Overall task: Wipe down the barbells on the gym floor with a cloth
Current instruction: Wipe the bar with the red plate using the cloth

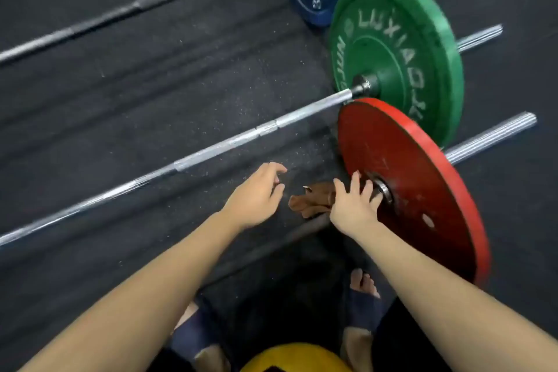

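Lying beside the right hand (354, 211), fingers (355, 183) spread, the cloth (312, 199) seems partly under its palm.

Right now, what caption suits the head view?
Right hand rests on a brown cloth over the nearest barbell by its red plate; left hand hovers beside.

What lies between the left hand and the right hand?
In the head view, a brown cloth lies between the left hand and the right hand, reaching the right hand.
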{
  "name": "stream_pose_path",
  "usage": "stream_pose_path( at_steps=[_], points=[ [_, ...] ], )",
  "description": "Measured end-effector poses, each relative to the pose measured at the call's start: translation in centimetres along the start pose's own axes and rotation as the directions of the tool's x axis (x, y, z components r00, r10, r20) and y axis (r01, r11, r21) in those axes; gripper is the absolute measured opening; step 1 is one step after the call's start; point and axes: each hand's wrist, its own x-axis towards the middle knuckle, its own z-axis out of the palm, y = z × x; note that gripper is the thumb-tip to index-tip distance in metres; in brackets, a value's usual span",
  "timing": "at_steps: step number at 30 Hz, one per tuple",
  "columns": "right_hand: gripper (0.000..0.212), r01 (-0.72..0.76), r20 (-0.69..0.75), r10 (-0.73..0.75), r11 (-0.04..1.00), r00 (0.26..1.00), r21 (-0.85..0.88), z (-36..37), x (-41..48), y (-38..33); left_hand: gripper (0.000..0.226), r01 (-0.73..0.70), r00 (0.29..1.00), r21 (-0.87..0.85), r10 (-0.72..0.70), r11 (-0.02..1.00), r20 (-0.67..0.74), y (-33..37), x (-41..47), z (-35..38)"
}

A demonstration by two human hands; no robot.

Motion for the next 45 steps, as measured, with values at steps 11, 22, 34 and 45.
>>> stream_pose_path(
  at_steps=[11,22,34,45],
  points=[
    [0.013,0.244,0.328,-0.129,0.907,0.936,-0.343,-6.5,4.5,-5.2,0.019,-0.171,0.985,0.187,0.171,0.967,0.013,-0.7,11.3,4.2],
    [0.047,0.391,0.208,-0.356,0.907,0.911,-0.157,-3.7,1.0,2.2,0.044,-0.082,0.995,-0.081,0.087,0.993,0.058,4.6,5.5,4.4],
    [0.019,0.625,-0.529,-0.469,0.765,0.707,0.156,-4.3,-4.6,6.6,0.088,-0.141,0.984,0.021,0.138,0.990,0.114,5.2,-0.2,5.4],
    [0.034,0.821,-0.826,0.158,0.111,0.541,0.560,-7.1,-8.8,6.0,0.033,-0.319,0.945,-0.351,0.271,0.880,-0.181,11.3,-0.2,2.3]
  ],
)
